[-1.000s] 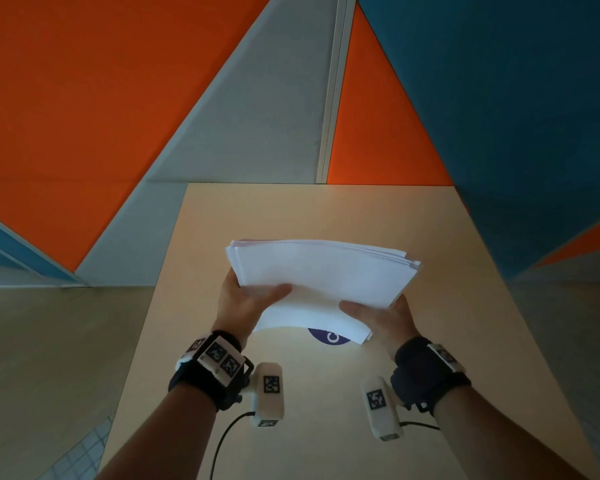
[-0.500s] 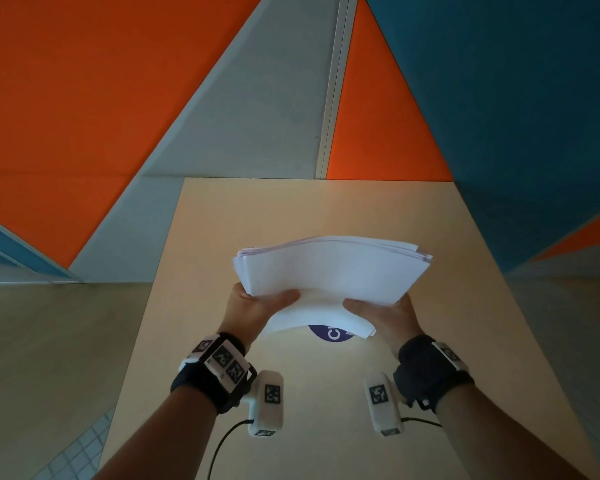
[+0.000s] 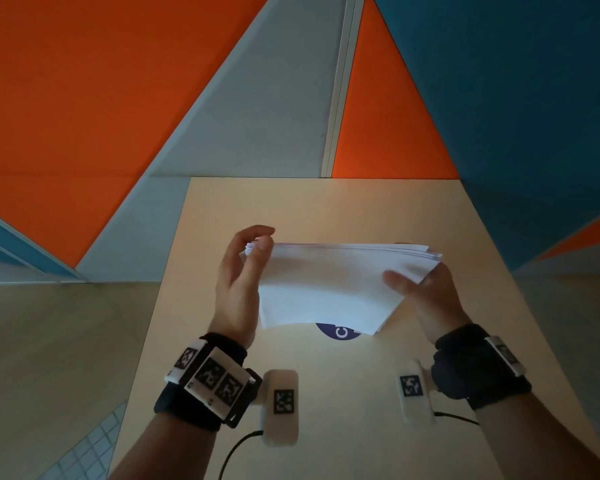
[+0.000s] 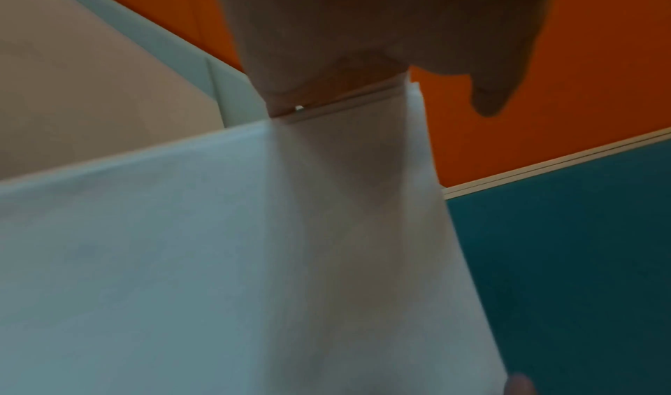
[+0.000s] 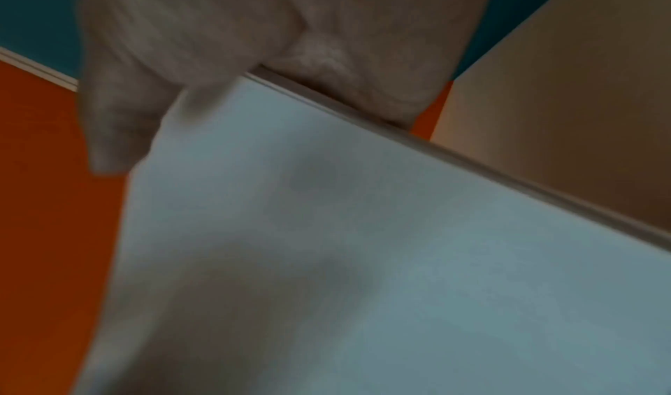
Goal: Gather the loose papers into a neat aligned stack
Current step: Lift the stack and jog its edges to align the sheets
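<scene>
left hand point(image 3: 238, 282) shifted to far corner of paper stack point(image 3: 329, 289), right hand point(image 3: 426, 292) grasping, wrist views show edges

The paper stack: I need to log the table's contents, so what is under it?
Under the paper stack, a dark blue round mark with a white symbol shows on the table. Most of it is covered, as is the table beneath the sheets.

Office-like room — orange and teal wall panels point(image 3: 101, 98), pale wooden table point(image 3: 326, 209).
</scene>
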